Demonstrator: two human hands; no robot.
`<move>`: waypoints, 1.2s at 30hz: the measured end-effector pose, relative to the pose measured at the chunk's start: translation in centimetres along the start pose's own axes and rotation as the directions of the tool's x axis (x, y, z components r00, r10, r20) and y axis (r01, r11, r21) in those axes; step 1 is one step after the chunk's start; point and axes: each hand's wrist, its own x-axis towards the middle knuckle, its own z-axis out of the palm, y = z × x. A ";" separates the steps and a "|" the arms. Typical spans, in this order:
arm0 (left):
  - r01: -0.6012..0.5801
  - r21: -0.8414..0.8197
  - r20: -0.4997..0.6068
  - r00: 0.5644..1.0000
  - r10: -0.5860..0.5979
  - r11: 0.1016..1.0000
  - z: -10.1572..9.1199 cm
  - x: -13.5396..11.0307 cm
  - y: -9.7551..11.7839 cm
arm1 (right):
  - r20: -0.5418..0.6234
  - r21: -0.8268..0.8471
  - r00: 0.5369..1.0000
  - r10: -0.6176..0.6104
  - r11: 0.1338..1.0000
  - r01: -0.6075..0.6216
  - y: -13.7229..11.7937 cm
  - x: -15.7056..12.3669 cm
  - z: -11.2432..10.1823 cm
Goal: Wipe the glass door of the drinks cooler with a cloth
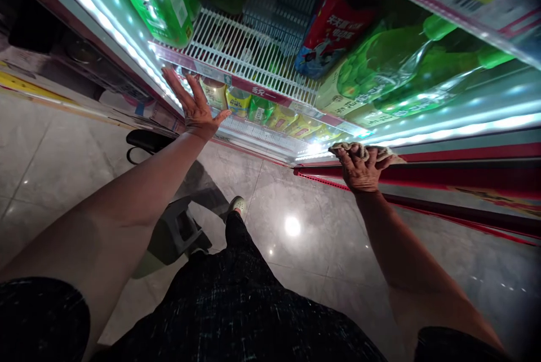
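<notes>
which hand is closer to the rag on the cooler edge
Right. The right hand grips the rag, pressing it on the cooler's red rim. The left hand is spread open well off to its left, at the front edge of the wire shelf.

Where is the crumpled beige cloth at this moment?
The crumpled beige cloth is right of centre in the head view, gripped by the right hand on the cooler's red ledge.
</notes>
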 end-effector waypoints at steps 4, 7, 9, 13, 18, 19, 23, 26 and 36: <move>0.005 -0.043 0.031 1.000 -0.004 0.999 -0.6 0.0 0.4 | -0.030 -0.037 0.999 -0.013 0.999 0.012 -0.3 -0.1 0.6; 0.050 -0.108 0.041 0.998 -0.046 0.993 -0.9 0.0 0.8 | -0.033 -0.051 0.999 -0.030 0.998 0.028 -0.3 -0.1 0.7; 0.051 -0.110 0.035 0.998 -0.047 0.993 -0.8 -0.1 0.8 | -0.034 -0.052 0.999 -0.039 0.998 0.037 -0.3 -0.1 0.6; -0.034 -0.027 -0.024 0.999 0.033 0.999 -0.3 -0.2 0.3 | -0.057 -0.051 0.997 -0.052 0.997 0.049 -0.6 -0.1 0.1; -0.028 -0.013 -0.041 0.999 0.028 1.000 -0.3 -0.3 0.4 | -0.057 -0.066 0.997 -0.058 0.996 0.054 -1.0 -0.1 -0.3; -0.014 -0.018 -0.030 0.999 0.014 1.000 -0.4 -0.3 0.5 | -0.061 -0.074 0.996 -0.058 0.996 0.054 -1.0 -0.1 -0.3; 0.019 -0.009 -0.007 1.000 -0.019 1.000 -1.1 -0.4 1.0 | -0.073 -0.084 0.995 -0.061 0.995 0.054 -1.0 -0.1 0.1; 0.054 -0.027 0.032 0.998 -0.053 0.998 -1.8 -0.6 1.4 | -0.055 -0.061 0.997 -0.045 0.997 0.041 -1.2 0.1 0.3; 0.019 0.026 0.097 0.995 -0.022 0.999 -3.2 -0.6 2.9 | 0.042 0.065 0.999 0.015 0.998 -0.018 -2.2 1.0 -0.4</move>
